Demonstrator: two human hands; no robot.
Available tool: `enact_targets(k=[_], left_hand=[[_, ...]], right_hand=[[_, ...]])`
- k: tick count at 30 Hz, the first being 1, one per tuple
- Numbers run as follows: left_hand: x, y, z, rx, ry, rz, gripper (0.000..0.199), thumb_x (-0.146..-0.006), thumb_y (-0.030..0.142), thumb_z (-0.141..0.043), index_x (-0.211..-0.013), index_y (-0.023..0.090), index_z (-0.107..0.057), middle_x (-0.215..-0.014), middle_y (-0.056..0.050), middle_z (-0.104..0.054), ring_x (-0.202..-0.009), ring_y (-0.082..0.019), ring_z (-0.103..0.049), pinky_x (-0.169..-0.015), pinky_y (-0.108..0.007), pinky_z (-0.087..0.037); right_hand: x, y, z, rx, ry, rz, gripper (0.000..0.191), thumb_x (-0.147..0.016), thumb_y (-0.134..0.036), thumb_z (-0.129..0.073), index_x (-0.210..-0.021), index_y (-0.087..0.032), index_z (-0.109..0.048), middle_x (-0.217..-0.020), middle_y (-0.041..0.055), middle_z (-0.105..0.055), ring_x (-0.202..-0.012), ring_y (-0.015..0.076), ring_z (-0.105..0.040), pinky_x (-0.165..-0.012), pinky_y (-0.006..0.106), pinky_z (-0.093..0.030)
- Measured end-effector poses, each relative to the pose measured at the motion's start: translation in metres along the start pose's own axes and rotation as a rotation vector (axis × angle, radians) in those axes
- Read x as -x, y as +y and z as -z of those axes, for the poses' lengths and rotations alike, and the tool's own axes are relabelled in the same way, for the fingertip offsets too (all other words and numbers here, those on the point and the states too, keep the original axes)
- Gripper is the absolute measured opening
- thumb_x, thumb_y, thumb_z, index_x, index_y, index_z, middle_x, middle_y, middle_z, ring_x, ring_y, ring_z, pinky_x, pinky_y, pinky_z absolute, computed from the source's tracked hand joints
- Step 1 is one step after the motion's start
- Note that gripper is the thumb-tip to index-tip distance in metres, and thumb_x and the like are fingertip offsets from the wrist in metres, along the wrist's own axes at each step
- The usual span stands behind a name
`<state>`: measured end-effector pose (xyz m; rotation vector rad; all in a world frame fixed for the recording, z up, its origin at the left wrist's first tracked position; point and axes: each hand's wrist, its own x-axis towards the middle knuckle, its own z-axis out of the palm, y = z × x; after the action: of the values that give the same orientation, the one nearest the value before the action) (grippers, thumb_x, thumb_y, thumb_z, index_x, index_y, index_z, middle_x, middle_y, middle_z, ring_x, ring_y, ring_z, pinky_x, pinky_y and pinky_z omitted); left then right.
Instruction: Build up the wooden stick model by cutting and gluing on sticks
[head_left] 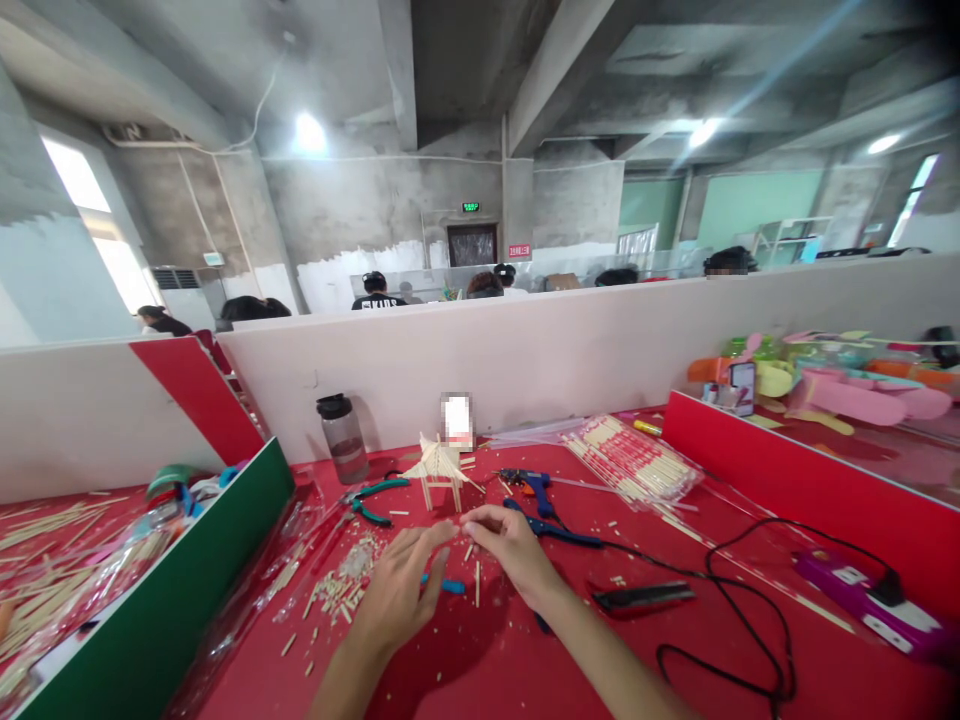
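My left hand is low over the red table, its fingers stretched out and the thumb apart. Close by, my right hand has thumb and forefinger pinched together near the left fingertips; anything between them is too small to make out. Just beyond both hands stands a small pavilion model of pale wooden sticks, with a peaked roof on thin legs. To its right lies a blue glue gun. Teal-handled pliers rest on the left. A blue-handled tool is partly hidden by my left hand.
Cut stick pieces are scattered on the left. A water bottle stands at the back. On the right are bagged sticks, a black utility knife, a looping cord and a purple power strip. Low partitions enclose the table; people sit beyond.
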<state>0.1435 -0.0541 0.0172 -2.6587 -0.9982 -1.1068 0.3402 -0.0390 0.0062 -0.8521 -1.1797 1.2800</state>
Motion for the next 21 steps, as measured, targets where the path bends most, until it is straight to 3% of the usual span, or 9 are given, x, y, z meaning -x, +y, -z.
enact_targets(k=[3, 6, 10, 16, 21], left_hand=[[0.001, 0.002, -0.002, 0.028, -0.016, 0.029, 0.029, -0.097, 0.017, -0.047, -0.124, 0.022, -0.053, -0.117, -0.009, -0.070, -0.106, -0.020, -0.066, -0.093, -0.034, -0.052], [-0.001, 0.007, 0.001, 0.029, -0.051, 0.019, 0.033, -0.098, 0.018, -0.045, -0.130, 0.022, -0.052, -0.111, -0.010, -0.071, -0.099, -0.020, -0.067, -0.088, -0.034, -0.053], [-0.004, 0.008, 0.005, -0.033, -0.094, -0.091, 0.043, -0.097, 0.014, -0.042, -0.138, 0.023, -0.049, -0.111, -0.010, -0.070, -0.097, -0.020, -0.065, -0.087, -0.033, -0.052], [-0.003, 0.003, 0.010, -0.142, -0.126, -0.224, 0.055, -0.092, 0.008, -0.041, -0.144, 0.024, -0.045, -0.109, -0.011, -0.071, -0.085, -0.019, -0.064, -0.077, -0.030, -0.051], [-0.005, 0.002, 0.014, -0.186, -0.108, -0.295, 0.056, -0.090, 0.008, -0.042, -0.143, 0.026, -0.048, -0.115, -0.011, -0.069, -0.092, -0.021, -0.065, -0.082, -0.033, -0.052]], right_hand=[[0.000, -0.001, -0.001, 0.181, -0.030, 0.144, 0.026, -0.079, -0.042, -0.072, -0.083, -0.017, -0.075, -0.078, 0.0045, -0.072, -0.073, 0.0185, -0.062, -0.070, 0.028, -0.048], [0.001, -0.003, -0.002, 0.249, -0.028, 0.194, 0.026, -0.081, -0.043, -0.070, -0.081, -0.018, -0.075, -0.080, 0.0053, -0.073, -0.077, 0.0209, -0.064, -0.074, 0.030, -0.048], [0.003, -0.005, -0.002, 0.265, -0.064, 0.224, 0.032, -0.082, -0.050, -0.070, -0.078, -0.018, -0.074, -0.077, 0.0049, -0.070, -0.075, 0.0205, -0.062, -0.071, 0.029, -0.047], [0.010, -0.012, 0.000, 0.473, -0.138, 0.393, 0.038, -0.091, -0.055, -0.058, -0.084, -0.020, -0.071, -0.083, 0.0056, -0.064, -0.077, 0.0194, -0.059, -0.071, 0.029, -0.043], [0.009, -0.017, 0.004, 0.354, -0.149, 0.324, 0.034, -0.089, -0.053, -0.061, -0.080, -0.020, -0.063, -0.077, 0.0015, -0.060, -0.072, 0.0171, -0.055, -0.069, 0.027, -0.042]])
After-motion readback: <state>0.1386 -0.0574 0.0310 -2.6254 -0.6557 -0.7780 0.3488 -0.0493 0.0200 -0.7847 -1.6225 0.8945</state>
